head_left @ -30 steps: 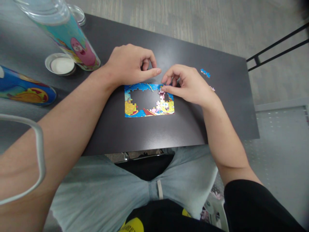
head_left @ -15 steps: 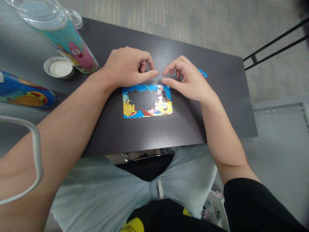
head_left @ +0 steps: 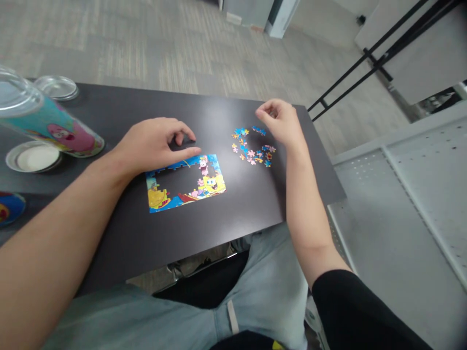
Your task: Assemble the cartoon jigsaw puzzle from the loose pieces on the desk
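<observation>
puzzle (head_left: pixel 213 183), hollow in the middle, lies on table (head_left: pixel 241 209) just nearside of left hand (head_left: pixel 151 143) fingers; these loosely curled, thumb and forefinger apart, nothing seen in them. right hand (head_left: pixel 282 124) fingertips pinched together; too small to tell if a piece is between. loose pieces (head_left: pixel 251 153) scattered near left of those fingers.

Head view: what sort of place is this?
Probably an office or similar indoor workspace, judging by the grey patterned floor, the plain dark tabletop and the perforated grey panel.
</observation>
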The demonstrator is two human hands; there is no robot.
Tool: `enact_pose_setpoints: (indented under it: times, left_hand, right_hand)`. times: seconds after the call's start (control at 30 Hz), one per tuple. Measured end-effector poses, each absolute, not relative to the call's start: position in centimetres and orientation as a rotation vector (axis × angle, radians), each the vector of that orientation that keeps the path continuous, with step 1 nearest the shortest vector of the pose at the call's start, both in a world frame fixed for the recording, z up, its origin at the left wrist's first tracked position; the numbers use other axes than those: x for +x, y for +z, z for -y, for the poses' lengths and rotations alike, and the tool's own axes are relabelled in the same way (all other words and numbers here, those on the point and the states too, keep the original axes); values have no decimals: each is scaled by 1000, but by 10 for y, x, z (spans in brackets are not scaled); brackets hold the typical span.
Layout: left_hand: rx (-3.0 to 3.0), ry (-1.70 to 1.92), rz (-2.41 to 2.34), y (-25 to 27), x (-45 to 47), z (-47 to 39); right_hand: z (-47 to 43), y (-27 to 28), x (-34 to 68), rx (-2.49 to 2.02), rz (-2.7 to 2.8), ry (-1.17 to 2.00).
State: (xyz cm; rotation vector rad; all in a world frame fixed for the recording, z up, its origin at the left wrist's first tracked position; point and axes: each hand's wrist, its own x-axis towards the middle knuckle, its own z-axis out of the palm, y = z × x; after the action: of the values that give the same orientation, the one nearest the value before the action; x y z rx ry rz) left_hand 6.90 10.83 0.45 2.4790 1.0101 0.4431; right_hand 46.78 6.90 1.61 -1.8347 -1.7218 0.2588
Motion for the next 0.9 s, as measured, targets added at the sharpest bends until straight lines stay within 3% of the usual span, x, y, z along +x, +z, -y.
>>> enact_pose_setpoints:
  times: [0.17, 0.37, 0.7, 0.9]
  left_hand:
    - [2483, 411, -1026, 5, 68, -110]
    - [2479, 396, -1040, 3, 68, -110]
    - [2482, 361, -1060, 7, 71, -109]
    - [2467, 377, -1048, 9, 71, -109]
  right_hand:
    - [-59, 23, 463, -1866, 1906, 574]
    - [-63, 14, 461, -1798, 1920, 678]
    - [-73, 6, 477, -1426, 1632, 1028]
    - [-65, 17, 486, -1656, 1641, 1057]
